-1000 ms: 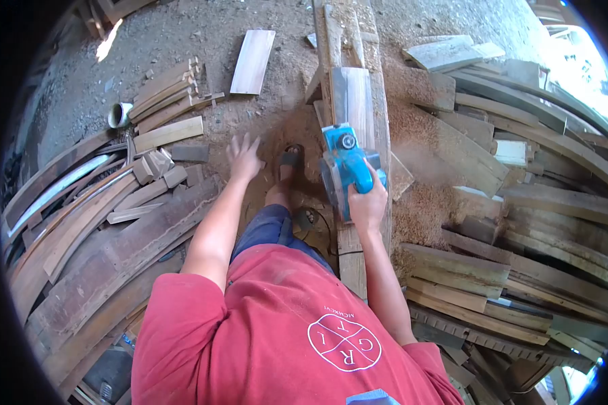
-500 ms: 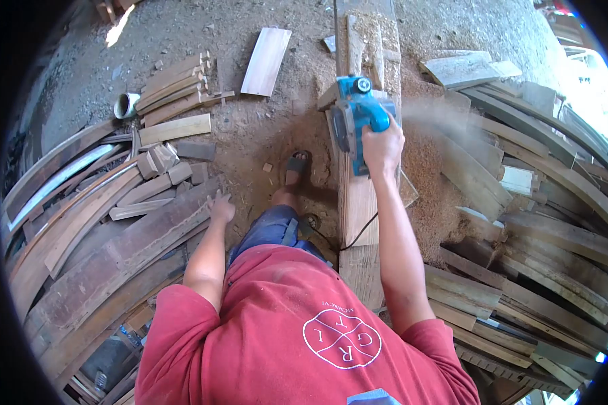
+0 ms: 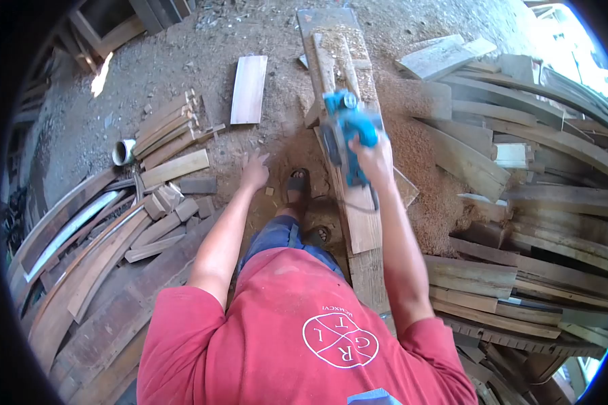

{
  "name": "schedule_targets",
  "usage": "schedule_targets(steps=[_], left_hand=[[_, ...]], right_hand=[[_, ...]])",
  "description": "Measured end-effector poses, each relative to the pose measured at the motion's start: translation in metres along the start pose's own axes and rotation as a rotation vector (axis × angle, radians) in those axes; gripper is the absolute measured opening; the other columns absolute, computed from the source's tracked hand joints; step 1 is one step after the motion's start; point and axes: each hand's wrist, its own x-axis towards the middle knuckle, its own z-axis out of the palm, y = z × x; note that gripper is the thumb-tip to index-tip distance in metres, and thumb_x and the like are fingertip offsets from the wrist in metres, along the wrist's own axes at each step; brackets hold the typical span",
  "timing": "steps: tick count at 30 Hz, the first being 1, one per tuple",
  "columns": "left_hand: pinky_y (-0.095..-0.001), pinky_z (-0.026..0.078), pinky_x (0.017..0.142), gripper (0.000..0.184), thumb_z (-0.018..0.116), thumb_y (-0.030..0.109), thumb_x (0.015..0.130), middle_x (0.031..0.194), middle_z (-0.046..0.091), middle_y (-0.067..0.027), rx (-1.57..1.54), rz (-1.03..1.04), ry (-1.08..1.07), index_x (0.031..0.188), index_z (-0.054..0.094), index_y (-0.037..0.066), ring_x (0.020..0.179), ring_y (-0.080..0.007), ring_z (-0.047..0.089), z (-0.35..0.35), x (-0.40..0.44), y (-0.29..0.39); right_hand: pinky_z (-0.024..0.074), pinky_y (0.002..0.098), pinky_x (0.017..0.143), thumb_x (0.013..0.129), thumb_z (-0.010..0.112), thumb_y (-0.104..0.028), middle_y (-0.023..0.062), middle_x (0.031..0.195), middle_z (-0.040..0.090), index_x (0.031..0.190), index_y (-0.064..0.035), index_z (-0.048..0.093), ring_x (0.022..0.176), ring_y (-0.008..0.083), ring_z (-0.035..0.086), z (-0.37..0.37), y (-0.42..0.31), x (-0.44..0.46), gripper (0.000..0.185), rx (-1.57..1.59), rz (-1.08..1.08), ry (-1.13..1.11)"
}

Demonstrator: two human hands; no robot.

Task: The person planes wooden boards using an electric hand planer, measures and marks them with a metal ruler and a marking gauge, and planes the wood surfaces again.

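My right hand is wrapped round the handle of a blue power planer, slightly blurred. The planer rests over a pale wooden board, which lies lengthwise on a long narrow bench. Wood shavings cover the bench's far part. A dark cord loops beside the planer's near end. Off to the left, my left hand hangs in the air above the ground with its fingers apart, holding nothing.
Curved planks are stacked on the right beside a heap of sawdust. More planks and blocks lie on the left, near a white pipe. A loose pale board lies on the ground ahead.
Since a second ago the planer has moved forward along the board, then slightly back. My left hand swung back toward my body and is now forward again. The dust spray beside the planer has thinned.
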Motion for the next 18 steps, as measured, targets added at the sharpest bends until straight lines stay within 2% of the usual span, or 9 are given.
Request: schedule_targets(steps=[2, 4, 6, 8, 10, 15, 16, 18], left_hand=[[-0.052, 0.027, 0.129, 0.056, 0.054, 0.01, 0.092, 0.166, 0.045, -0.0171, 0.02, -0.004, -0.062, 0.147, 0.066, 0.016, 0.153, -0.0513, 0.033, 0.005, -0.003, 0.0], [-0.0508, 0.028, 0.129, 0.057, 0.054, 0.01, 0.092, 0.165, 0.047, -0.0172, 0.044, -0.006, -0.125, 0.147, 0.066, 0.015, 0.152, -0.0508, 0.036, 0.015, -0.007, -0.005], [-0.0484, 0.029, 0.13, 0.057, 0.053, 0.012, 0.092, 0.163, 0.049, -0.0175, 0.019, 0.019, -0.203, 0.147, 0.065, 0.015, 0.15, -0.048, 0.042, 0.03, -0.015, -0.012], [-0.0481, 0.029, 0.13, 0.056, 0.053, 0.012, 0.092, 0.163, 0.049, -0.0174, 0.054, 0.027, -0.228, 0.147, 0.065, 0.015, 0.15, -0.0467, 0.042, 0.039, -0.03, -0.01], [-0.0479, 0.028, 0.13, 0.056, 0.054, 0.013, 0.093, 0.163, 0.049, -0.0173, 0.096, 0.023, -0.241, 0.147, 0.065, 0.016, 0.15, -0.0455, 0.043, 0.043, -0.047, -0.016], [-0.047, 0.027, 0.13, 0.054, 0.055, 0.018, 0.094, 0.162, 0.05, -0.0179, 0.219, -0.023, -0.305, 0.147, 0.065, 0.014, 0.15, -0.0408, 0.044, 0.069, -0.098, -0.046], [-0.0459, 0.026, 0.131, 0.054, 0.055, 0.02, 0.094, 0.16, 0.052, -0.0181, 0.231, -0.07, -0.308, 0.147, 0.065, 0.013, 0.15, -0.0355, 0.046, 0.07, -0.111, -0.049], [-0.0455, 0.025, 0.131, 0.054, 0.054, 0.02, 0.094, 0.16, 0.053, -0.0175, 0.247, -0.118, -0.355, 0.147, 0.064, 0.013, 0.151, -0.0334, 0.045, 0.065, -0.132, -0.054]], right_hand=[[0.0557, 0.045, 0.079, 0.084, 0.086, -0.025, 0.0204, 0.093, 0.076, 0.103, -0.0054, 0.074, 0.087, 0.0366, 0.075, -0.018, -0.017, -0.077, 0.03, -0.057, 0.044, 0.119], [0.057, 0.0468, 0.079, 0.085, 0.087, -0.026, 0.0236, 0.095, 0.076, 0.112, -0.0069, 0.071, 0.091, 0.0391, 0.077, -0.024, 0.006, -0.146, 0.037, -0.143, 0.066, 0.21], [0.0577, 0.0488, 0.078, 0.084, 0.088, -0.025, 0.0263, 0.097, 0.076, 0.121, -0.0085, 0.069, 0.093, 0.0413, 0.077, -0.031, 0.027, -0.213, 0.045, -0.14, 0.171, 0.197], [0.058, 0.0493, 0.076, 0.084, 0.087, -0.018, 0.0261, 0.096, 0.076, 0.129, -0.0111, 0.067, 0.093, 0.0423, 0.077, -0.038, 0.045, -0.273, 0.05, -0.085, 0.252, 0.182], [0.0582, 0.0499, 0.077, 0.084, 0.085, -0.015, 0.0258, 0.097, 0.076, 0.133, -0.0131, 0.066, 0.093, 0.0427, 0.077, -0.041, 0.058, -0.321, 0.053, -0.057, 0.253, 0.191], [0.0588, 0.0512, 0.08, 0.082, 0.079, -0.008, 0.0258, 0.101, 0.076, 0.142, -0.0189, 0.063, 0.095, 0.0441, 0.076, -0.039, 0.082, -0.365, 0.063, -0.093, 0.178, 0.174], [0.0587, 0.0514, 0.081, 0.081, 0.078, -0.007, 0.0265, 0.103, 0.076, 0.143, -0.0188, 0.064, 0.097, 0.0449, 0.076, -0.038, 0.077, -0.357, 0.064, -0.083, 0.237, 0.15], [0.0587, 0.0516, 0.082, 0.081, 0.077, -0.007, 0.0271, 0.106, 0.075, 0.143, -0.0186, 0.064, 0.099, 0.0458, 0.075, -0.037, 0.065, -0.333, 0.065, -0.075, 0.285, 0.122]])
